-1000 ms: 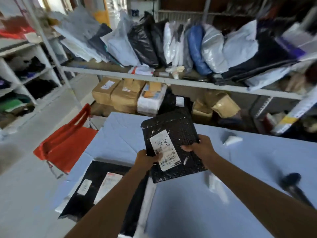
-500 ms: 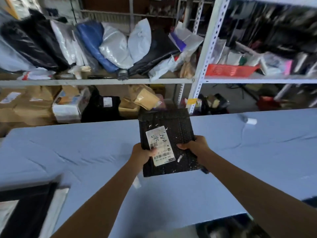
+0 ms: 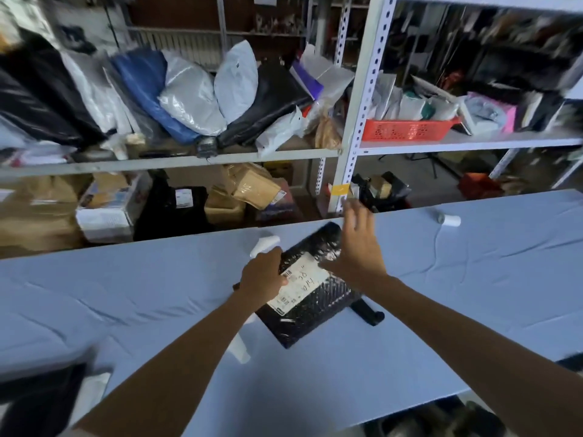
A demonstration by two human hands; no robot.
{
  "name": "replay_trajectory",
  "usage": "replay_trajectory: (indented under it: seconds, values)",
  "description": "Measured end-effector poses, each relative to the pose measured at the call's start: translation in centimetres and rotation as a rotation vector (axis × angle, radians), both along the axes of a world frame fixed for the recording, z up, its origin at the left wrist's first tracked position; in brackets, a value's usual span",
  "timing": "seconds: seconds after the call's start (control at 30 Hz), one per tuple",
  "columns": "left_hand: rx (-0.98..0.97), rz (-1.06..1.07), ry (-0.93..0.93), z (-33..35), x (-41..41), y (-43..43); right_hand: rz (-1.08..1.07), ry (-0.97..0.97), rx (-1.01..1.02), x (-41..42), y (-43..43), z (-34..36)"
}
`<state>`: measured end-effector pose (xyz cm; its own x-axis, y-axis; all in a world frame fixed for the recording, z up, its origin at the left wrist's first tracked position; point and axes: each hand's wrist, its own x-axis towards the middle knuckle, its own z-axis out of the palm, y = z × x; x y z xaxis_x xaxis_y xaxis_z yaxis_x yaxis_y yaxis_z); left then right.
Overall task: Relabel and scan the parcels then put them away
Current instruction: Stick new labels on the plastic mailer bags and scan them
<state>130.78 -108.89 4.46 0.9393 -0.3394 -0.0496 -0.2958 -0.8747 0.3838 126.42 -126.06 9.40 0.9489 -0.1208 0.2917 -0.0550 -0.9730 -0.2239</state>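
A black bubble-wrap parcel with a white handwritten label lies tilted on the blue table. My left hand grips its left edge, thumb on the label. My right hand hovers above the parcel's far right corner with fingers spread, holding nothing. A black handheld object, perhaps a scanner, pokes out from under the parcel's right side. A small white label roll lies at the far right of the table.
Metal shelving stands behind the table, stuffed with poly-bag parcels, cardboard boxes and a red basket. White paper scraps lie near my left arm. More dark parcels sit at the table's lower left corner.
The parcel went from held upright in both hands down onto the table, rotated. My right hand released it and lifted away with fingers spread. The view swung right.
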Motion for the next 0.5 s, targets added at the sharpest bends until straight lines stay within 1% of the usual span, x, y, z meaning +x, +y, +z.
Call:
replay_trajectory:
  seconds: [0.07,0.1,0.13,0.2,0.23,0.3,0.33,0.37,0.4,0.47,0.5]
  values:
    - [0.129,-0.083,-0.116,0.6,-0.3,-0.7,0.24,0.19,-0.276,0.7,0.9,0.3]
    - [0.147,-0.113,-0.148,1.0,-0.3,-1.2,0.299,0.28,-0.331,1.1,1.3,0.1]
    - [0.141,-0.132,-0.16,1.3,-0.3,-1.5,0.305,0.346,-0.33,1.3,1.7,-0.3]
    - [0.051,-0.116,-0.202,1.6,0.1,-1.9,0.243,0.387,-0.245,1.8,1.7,-1.5]
    - [-0.006,-0.087,-0.253,1.6,0.3,-1.9,0.195,0.4,-0.178,2.2,1.5,-1.9]
    - [-0.067,0.061,-0.414,1.2,0.6,-1.4,0.098,0.424,-0.008,2.9,0.4,-2.2]
    - [-0.09,0.192,-0.427,0.7,0.8,-1.0,0.045,0.427,0.095,3.4,-0.2,-2.3]
    - [-0.146,0.351,-0.346,0.4,0.9,-0.6,-0.007,0.424,0.207,3.7,-0.9,-2.4]
    - [-0.242,0.513,-0.171,-0.1,1.3,-0.2,-0.05,0.417,0.327,4.0,-1.4,-2.5]
    - [-0.424,0.77,0.294,-1.0,1.6,0.2,-0.097,0.387,0.571,4.3,-2.3,-2.9]
    - [-0.545,0.813,0.519,-1.5,1.7,0.3,-0.112,0.374,0.687,4.5,-2.7,-3.0]
